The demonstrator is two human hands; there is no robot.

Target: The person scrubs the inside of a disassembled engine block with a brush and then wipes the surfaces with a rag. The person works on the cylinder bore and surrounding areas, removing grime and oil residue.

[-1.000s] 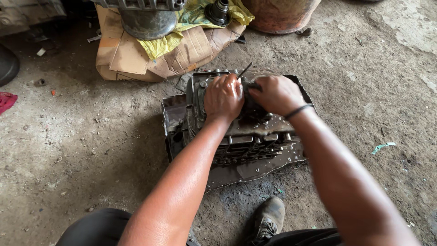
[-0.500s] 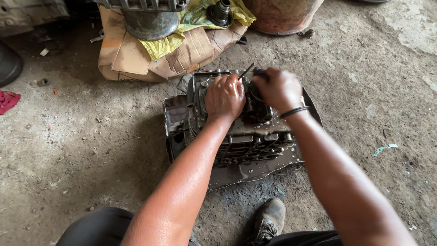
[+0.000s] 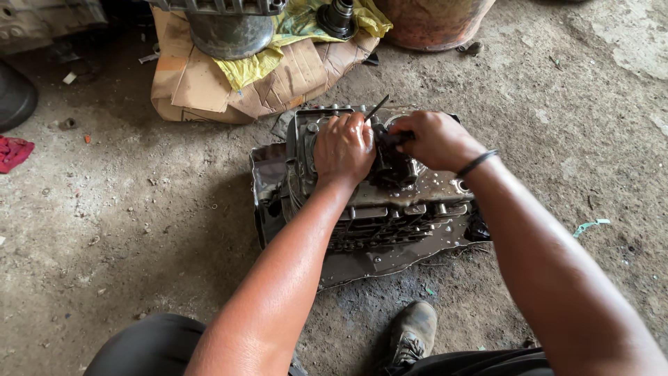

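An oily grey metal valve body (image 3: 390,216) lies in a shallow dark metal pan (image 3: 268,184) on the concrete floor. My left hand (image 3: 343,147) is closed on top of the block, gripping a thin dark tool (image 3: 376,108) whose tip sticks up past my knuckles. My right hand (image 3: 435,139), with a black band on its wrist, is closed on a small black part (image 3: 391,159) that sits on the block between both hands. What lies under my palms is hidden.
Flattened cardboard (image 3: 209,83) with yellow plastic sheeting (image 3: 292,42) lies behind the pan, bearing a grey metal housing (image 3: 226,28) and a small gear part (image 3: 339,17). A rusty drum (image 3: 431,21) stands at the back. A red rag (image 3: 12,152) lies left. My shoe (image 3: 412,333) rests near the pan.
My right hand has shifted slightly right and up on the block and now grips the black part. My left hand has stayed on the tool.
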